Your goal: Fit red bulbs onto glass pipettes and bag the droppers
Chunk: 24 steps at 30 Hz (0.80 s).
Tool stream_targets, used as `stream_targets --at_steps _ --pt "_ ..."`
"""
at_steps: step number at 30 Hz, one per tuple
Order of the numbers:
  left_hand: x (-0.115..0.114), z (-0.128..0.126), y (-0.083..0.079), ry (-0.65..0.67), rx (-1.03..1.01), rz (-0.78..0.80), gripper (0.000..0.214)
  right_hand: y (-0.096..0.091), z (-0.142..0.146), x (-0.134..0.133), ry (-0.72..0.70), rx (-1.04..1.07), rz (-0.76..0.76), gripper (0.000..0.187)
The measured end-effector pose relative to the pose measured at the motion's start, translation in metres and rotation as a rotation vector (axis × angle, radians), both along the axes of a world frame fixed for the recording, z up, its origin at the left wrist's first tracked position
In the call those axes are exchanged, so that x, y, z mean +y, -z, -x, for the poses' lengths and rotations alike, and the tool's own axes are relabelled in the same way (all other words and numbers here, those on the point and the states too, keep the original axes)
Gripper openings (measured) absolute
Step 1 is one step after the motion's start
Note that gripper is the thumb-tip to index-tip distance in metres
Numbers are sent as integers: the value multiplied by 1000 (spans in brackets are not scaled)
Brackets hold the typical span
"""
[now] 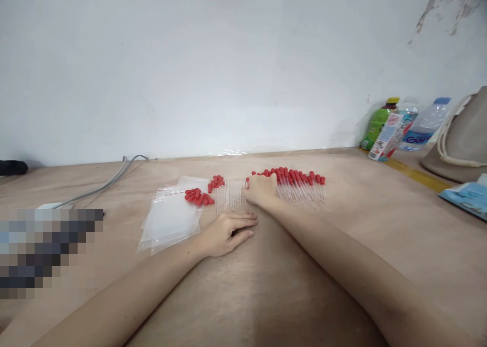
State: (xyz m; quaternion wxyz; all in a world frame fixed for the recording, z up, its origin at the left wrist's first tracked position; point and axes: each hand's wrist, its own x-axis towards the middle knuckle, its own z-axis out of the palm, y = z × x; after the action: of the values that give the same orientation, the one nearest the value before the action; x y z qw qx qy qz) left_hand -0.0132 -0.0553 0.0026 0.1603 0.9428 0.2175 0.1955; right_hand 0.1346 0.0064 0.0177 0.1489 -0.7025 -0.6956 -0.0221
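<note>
A row of clear droppers with red rubber bulbs (pixel 300 184) lies across the middle of the brown table (pixel 342 245). My right hand (pixel 262 189) rests on the left end of this row, fingers curled over the droppers. A bunch of bare clear tubes (pixel 228 197) lies just left of it, with loose red bulbs (pixel 198 197) beside them. My left hand (pixel 228 231) lies flat on the table below the tubes, fingers stretched out, holding nothing. A stack of clear plastic bags (pixel 169 220) lies to its left.
Grey cables (pixel 102 184) run along the left back of the table to a white adapter. At the back right stand a green bottle (pixel 376 124) and two water bottles (pixel 424 126), beside a beige bag (pixel 462 144) and a blue packet (pixel 467 196).
</note>
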Motion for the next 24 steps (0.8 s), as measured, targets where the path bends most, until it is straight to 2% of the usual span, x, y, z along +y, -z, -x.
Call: stream_targets --at_steps 4,8,13,17,19,21,24 --pt "0 0 0 -2 9 0 33 -1 11 7 1 -21 59 18" --pt "1 1 1 -6 9 3 33 -1 18 12 -5 -41 84 19" --pt "0 2 0 -9 1 17 32 -2 12 -4 -48 -53 22 23" --pt "-1 1 1 -5 -6 5 32 5 -17 -32 -126 -51 -82 24" --pt "-3 0 2 -28 -28 -21 30 15 -38 -47 -268 -15 -210 21" --pt "-2 0 1 -115 -75 -77 24 27 -61 -60 -399 32 -364 21" --pt "12 6 -5 -376 -167 -216 17 40 -87 -75 -442 38 -477 21"
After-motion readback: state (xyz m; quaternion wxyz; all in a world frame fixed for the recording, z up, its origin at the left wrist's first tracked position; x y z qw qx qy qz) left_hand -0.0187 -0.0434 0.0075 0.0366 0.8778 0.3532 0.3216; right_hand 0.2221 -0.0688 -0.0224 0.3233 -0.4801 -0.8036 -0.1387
